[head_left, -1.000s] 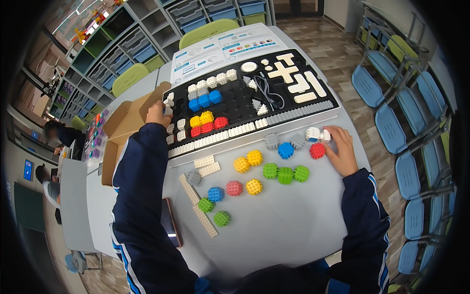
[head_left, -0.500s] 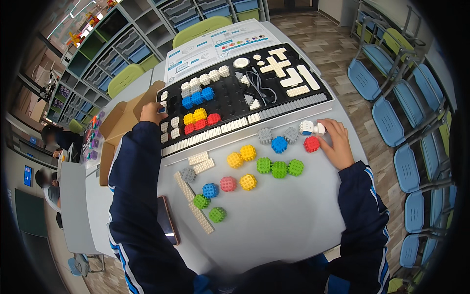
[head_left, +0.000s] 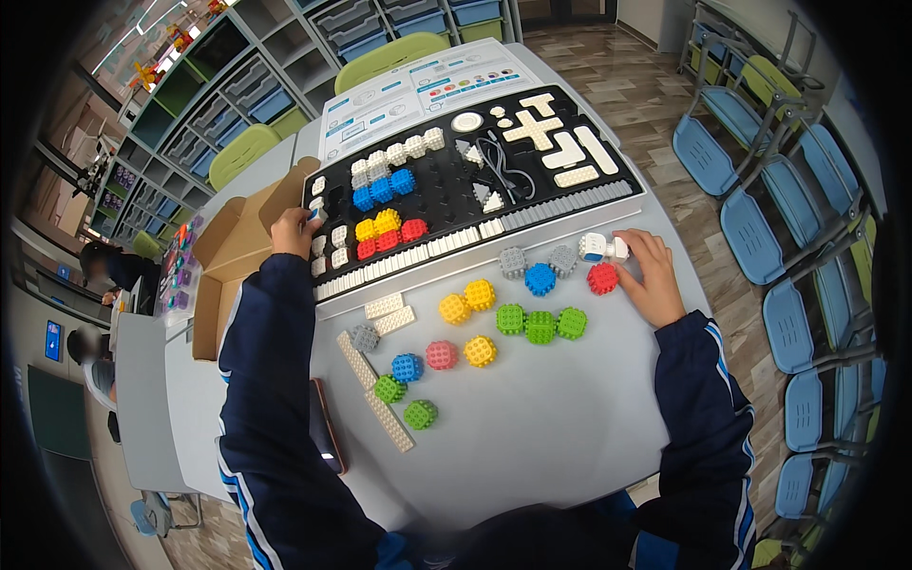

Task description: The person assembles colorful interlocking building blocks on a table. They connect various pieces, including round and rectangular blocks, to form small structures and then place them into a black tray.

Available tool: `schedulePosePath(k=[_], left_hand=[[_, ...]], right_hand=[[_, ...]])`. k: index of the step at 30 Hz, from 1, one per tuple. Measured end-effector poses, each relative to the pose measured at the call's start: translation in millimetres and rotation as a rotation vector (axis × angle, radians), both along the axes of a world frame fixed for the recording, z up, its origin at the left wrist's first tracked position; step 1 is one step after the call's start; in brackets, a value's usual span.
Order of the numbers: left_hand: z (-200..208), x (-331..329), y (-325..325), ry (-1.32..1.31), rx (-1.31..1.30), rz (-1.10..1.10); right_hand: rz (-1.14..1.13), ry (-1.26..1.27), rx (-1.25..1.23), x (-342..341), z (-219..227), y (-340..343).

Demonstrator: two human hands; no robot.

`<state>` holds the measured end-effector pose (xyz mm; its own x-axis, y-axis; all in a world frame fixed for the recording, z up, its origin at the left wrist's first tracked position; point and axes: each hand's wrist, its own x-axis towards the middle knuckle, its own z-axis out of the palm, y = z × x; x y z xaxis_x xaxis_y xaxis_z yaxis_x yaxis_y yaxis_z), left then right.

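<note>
At the left end of the black parts tray (head_left: 446, 195), my left hand (head_left: 293, 234) pinches a small white block (head_left: 318, 217) with a bluish face. My right hand (head_left: 652, 280) rests on the table at the right, its fingers closed on a pair of joined white blocks (head_left: 600, 249), one with a blue-rimmed face. A red studded block (head_left: 602, 278) lies by the right thumb. Close to it are a blue studded block (head_left: 541, 279) and two grey ones (head_left: 513, 262).
Yellow blocks (head_left: 455, 309), green blocks (head_left: 541, 328) and a pink block (head_left: 442, 355) lie mid-table. Beige studded plates (head_left: 357, 359) and a phone (head_left: 328, 432) are at the left. A cardboard box (head_left: 223, 285) stands beside the tray; a printed sheet (head_left: 380, 109) lies behind.
My left hand has drawn slightly back and left, and the small white block in its fingers now shows more. The right hand stays on the joined white blocks, nearly still.
</note>
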<state>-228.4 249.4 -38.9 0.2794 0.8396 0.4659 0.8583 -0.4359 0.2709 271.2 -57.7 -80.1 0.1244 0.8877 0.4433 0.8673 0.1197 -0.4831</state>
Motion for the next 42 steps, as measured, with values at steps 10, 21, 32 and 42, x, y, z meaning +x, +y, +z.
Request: schedulePosePath(k=[10,21,32,42], left_hand=[[-6,-1,-11,0.306,-0.035,-0.011],[21,56,-59,0.306,0.069,-0.025],[55,265,-232,0.139,0.446,-0.825],[32,248,-237,0.136,0.383,-0.906]], right_hand=[[-0.019,-0.011,0.014,3,-4,-4],[0.016,0.229,0.074,12,-15,0],[0.203,1.031,0.083,-10,8,-17],[0.309,1.028,-0.102,-41,12,-25]])
